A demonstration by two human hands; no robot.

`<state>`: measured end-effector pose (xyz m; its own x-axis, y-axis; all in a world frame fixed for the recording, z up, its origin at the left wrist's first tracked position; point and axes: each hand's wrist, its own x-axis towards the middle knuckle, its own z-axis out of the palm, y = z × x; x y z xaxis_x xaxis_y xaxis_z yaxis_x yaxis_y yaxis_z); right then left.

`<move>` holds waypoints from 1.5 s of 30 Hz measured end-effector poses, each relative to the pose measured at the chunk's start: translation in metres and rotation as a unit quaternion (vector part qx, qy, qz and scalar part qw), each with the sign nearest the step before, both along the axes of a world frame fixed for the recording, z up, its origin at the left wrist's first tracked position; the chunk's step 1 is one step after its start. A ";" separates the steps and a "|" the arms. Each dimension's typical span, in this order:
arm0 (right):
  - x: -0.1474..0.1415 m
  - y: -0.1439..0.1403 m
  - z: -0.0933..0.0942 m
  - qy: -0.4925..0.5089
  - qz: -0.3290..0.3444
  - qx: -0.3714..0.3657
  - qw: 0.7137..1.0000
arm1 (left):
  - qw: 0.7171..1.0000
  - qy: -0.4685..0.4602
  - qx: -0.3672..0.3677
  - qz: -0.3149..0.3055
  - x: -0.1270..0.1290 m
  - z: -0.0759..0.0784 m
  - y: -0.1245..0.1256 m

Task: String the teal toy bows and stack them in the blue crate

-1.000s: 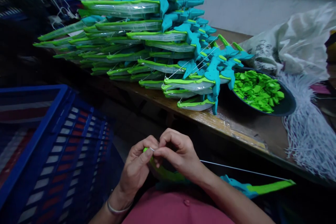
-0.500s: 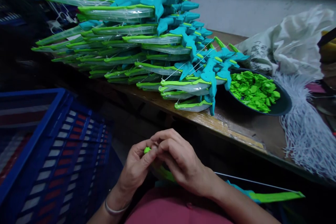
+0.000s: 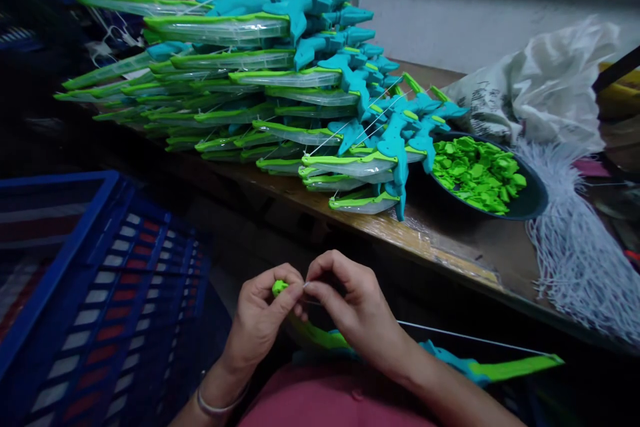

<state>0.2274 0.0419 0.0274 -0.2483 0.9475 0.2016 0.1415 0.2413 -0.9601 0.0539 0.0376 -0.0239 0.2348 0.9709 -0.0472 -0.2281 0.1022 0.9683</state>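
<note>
A green and turquoise toy bow (image 3: pixel 515 365) lies across the lap, partly hidden behind my right forearm. My left hand (image 3: pixel 255 323) is closed around the bow's left end, where a bright green tip (image 3: pixel 279 287) pokes out between thumb and forefinger. My right hand (image 3: pixel 363 310) pinches a thin white string (image 3: pixel 475 335) between thumb and index finger, just beside the left fingertips. That string runs on behind the right wrist to the bow's far right end. Any knot at the left tip is too small to make out.
Many similar toy bows (image 3: pixel 270 77) are stacked on the wooden table (image 3: pixel 425 243). To their right stand a dark bowl (image 3: pixel 537 200) of green plastic pieces (image 3: pixel 480 173), a bundle of white strings (image 3: pixel 565 240) and a white sack (image 3: pixel 555 90). A blue crate (image 3: pixel 113 180) is at left.
My right hand has drawn slightly away to the right from my left, its fingers now in a clear pinch on the string. The left hand keeps its hold on the bow's end.
</note>
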 end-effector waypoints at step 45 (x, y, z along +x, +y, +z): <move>0.012 -0.014 -0.012 -0.380 -0.169 0.424 0.805 | 0.987 -0.137 -0.082 -0.006 0.033 0.006 0.006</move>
<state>0.2395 0.0277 0.0154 -0.3619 0.5893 0.7223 0.8051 0.5882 -0.0766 0.0867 0.0437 -0.0176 0.2718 0.9526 -0.1363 -0.4764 0.2563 0.8410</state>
